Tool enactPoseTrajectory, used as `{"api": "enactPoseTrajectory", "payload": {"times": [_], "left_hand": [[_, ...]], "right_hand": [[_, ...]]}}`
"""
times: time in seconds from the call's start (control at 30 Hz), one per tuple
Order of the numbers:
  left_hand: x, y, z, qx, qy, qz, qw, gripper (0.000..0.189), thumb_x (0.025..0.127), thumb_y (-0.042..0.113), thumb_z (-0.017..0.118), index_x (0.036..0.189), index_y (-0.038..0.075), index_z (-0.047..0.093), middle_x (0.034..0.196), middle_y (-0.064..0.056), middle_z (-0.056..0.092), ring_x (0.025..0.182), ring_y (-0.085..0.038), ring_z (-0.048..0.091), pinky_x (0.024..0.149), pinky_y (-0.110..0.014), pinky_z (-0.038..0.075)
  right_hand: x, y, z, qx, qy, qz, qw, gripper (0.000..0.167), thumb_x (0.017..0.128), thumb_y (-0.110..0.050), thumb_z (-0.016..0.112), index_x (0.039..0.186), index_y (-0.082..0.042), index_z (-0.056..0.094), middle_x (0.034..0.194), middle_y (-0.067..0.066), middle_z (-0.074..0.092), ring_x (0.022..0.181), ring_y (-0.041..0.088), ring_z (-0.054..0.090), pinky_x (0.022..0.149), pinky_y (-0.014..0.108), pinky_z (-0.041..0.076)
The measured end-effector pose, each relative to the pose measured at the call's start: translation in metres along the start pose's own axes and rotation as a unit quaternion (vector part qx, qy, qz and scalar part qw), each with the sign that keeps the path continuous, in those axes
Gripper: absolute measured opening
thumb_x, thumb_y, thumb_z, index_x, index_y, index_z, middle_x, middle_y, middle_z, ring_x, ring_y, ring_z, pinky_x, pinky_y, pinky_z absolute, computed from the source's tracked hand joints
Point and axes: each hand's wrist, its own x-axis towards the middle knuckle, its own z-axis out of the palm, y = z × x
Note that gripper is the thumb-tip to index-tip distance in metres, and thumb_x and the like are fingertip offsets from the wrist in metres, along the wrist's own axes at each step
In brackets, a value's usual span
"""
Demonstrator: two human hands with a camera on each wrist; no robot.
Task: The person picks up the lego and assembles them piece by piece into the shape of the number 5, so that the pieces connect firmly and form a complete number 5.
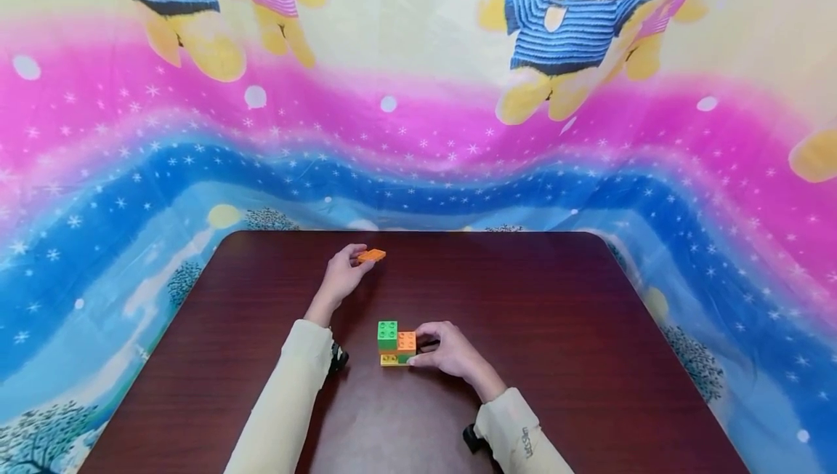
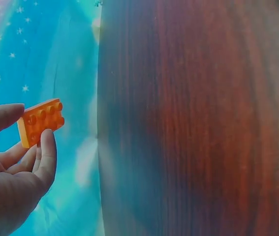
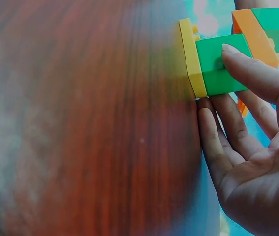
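Observation:
Between the thumb and fingers of my left hand (image 1: pixel 343 274) is a flat orange building brick (image 2: pixel 43 120) with studs, held above the far part of the table. My right hand (image 1: pixel 451 352) grips the right side of a small stack of bricks nearer the middle. That stack has a yellow brick (image 3: pixel 191 59) at the bottom and a green brick (image 3: pixel 223 66) over it, under my right thumb. Above these come an orange brick (image 1: pixel 407 341) and, on the left, an upper green brick (image 1: pixel 387 334). My right fingers partly hide the stack's far side.
The dark wooden table (image 1: pixel 556 285) has rounded far corners. Behind it hangs a patterned cloth (image 1: pixel 418 132) with bears, which also falls along both sides. A black wrist strap (image 1: pixel 338 356) shows at the left cuff.

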Motion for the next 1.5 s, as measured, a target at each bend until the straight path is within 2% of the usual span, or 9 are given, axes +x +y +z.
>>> {"api": "enactPoseTrajectory", "payload": {"times": [0.2,0.37,0.57,0.83,1.1,1.33,1.5], "left_hand": [[-0.014,0.002,-0.002,0.008,0.018,0.010,0.9998,0.041,0.100,0.022,0.071,0.137,0.006,0.059,0.136,-0.018,0.063,0.121,-0.034,0.061,0.100,-0.047,0.056],[-0.021,0.002,-0.005,0.010,0.025,0.018,0.9995,0.041,0.097,0.023,0.075,0.132,0.003,0.063,0.130,-0.019,0.066,0.117,-0.033,0.065,0.100,-0.047,0.056],[-0.030,0.002,-0.008,0.010,0.026,0.015,0.9995,0.042,0.095,0.025,0.077,0.128,0.004,0.061,0.127,-0.018,0.067,0.115,-0.032,0.067,0.100,-0.046,0.057],[-0.041,0.004,-0.016,0.026,0.027,0.014,0.9992,0.037,0.092,0.023,0.081,0.119,0.005,0.062,0.123,-0.018,0.069,0.106,-0.029,0.072,0.090,-0.039,0.062],[-0.049,0.002,-0.024,0.056,0.026,0.031,0.9976,0.037,0.092,0.020,0.081,0.122,0.006,0.066,0.122,-0.016,0.072,0.101,-0.027,0.071,0.086,-0.035,0.062],[-0.061,0.003,-0.031,0.079,0.019,0.038,0.9960,0.038,0.093,0.020,0.080,0.126,0.005,0.069,0.117,-0.013,0.073,0.100,-0.025,0.071,0.085,-0.037,0.062],[-0.069,0.001,-0.036,0.109,0.018,0.056,0.9922,0.035,0.093,0.018,0.080,0.125,0.008,0.071,0.114,-0.011,0.075,0.096,-0.023,0.071,0.086,-0.040,0.062]], "right_hand": [[0.001,0.001,0.001,0.003,-0.001,0.001,1.0000,0.032,0.079,-0.008,0.090,0.108,-0.012,0.077,0.109,0.005,0.075,0.105,0.022,0.069,0.094,0.040,0.060],[0.001,0.001,0.000,0.004,0.000,0.004,1.0000,0.033,0.079,-0.007,0.090,0.109,-0.012,0.077,0.109,0.005,0.074,0.104,0.021,0.070,0.092,0.038,0.060],[0.001,0.000,-0.002,0.001,0.000,0.002,1.0000,0.034,0.079,-0.008,0.090,0.110,-0.011,0.076,0.110,0.005,0.074,0.103,0.019,0.070,0.090,0.035,0.061],[0.001,0.000,-0.001,-0.001,-0.001,0.002,1.0000,0.033,0.079,-0.009,0.090,0.109,-0.011,0.076,0.110,0.005,0.075,0.102,0.018,0.071,0.090,0.033,0.061],[0.002,-0.001,0.000,0.004,-0.001,-0.001,1.0000,0.033,0.079,-0.008,0.090,0.109,-0.011,0.077,0.109,0.005,0.075,0.103,0.019,0.070,0.091,0.035,0.060],[0.003,0.000,0.000,0.005,-0.001,-0.005,1.0000,0.033,0.079,-0.008,0.091,0.108,-0.011,0.076,0.109,0.005,0.075,0.103,0.020,0.071,0.090,0.034,0.061],[0.002,0.000,0.000,0.000,0.000,0.001,1.0000,0.033,0.079,-0.009,0.090,0.109,-0.012,0.076,0.109,0.005,0.075,0.103,0.019,0.070,0.090,0.034,0.061]]}}
